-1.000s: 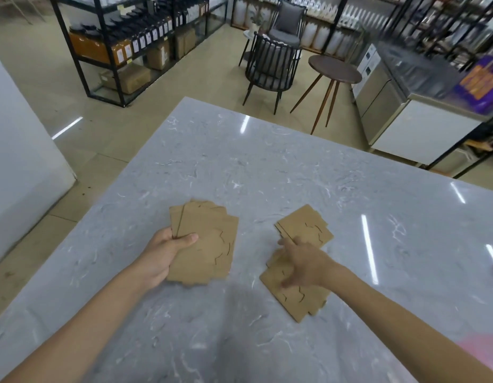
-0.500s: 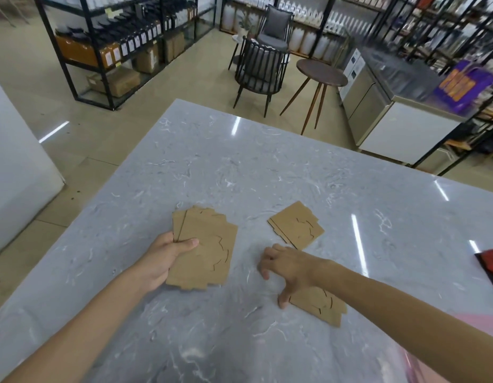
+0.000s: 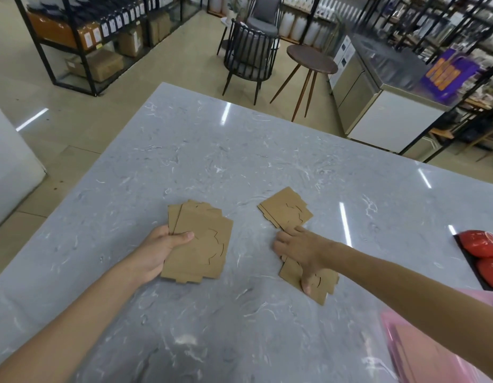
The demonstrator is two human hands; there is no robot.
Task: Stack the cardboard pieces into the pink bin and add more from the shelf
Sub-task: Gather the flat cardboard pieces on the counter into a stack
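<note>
My left hand [image 3: 159, 251] grips a fanned stack of flat brown cardboard pieces [image 3: 201, 241], resting low on the grey marble table [image 3: 212, 161]. My right hand [image 3: 303, 251] lies palm down across two more lots of cardboard: the fingers reach the near corner of a small pile [image 3: 285, 210] further out, and the thumb presses on a nearer pile [image 3: 322, 283]. Whether the right hand grips either pile is not visible. The pink bin [image 3: 438, 344] shows at the lower right corner, partly under my right forearm.
Two red objects on a black tray [image 3: 485, 252] sit at the table's right edge. Beyond the table stand a dark chair [image 3: 249, 56], a round wooden side table [image 3: 311, 60], black shelving with bottles and boxes [image 3: 96, 37] and a white counter [image 3: 391, 120].
My right hand slid back off the far pile, dragging the near pile toward me, then reached forward again to the far pile's corner. The left hand kept its stack still.
</note>
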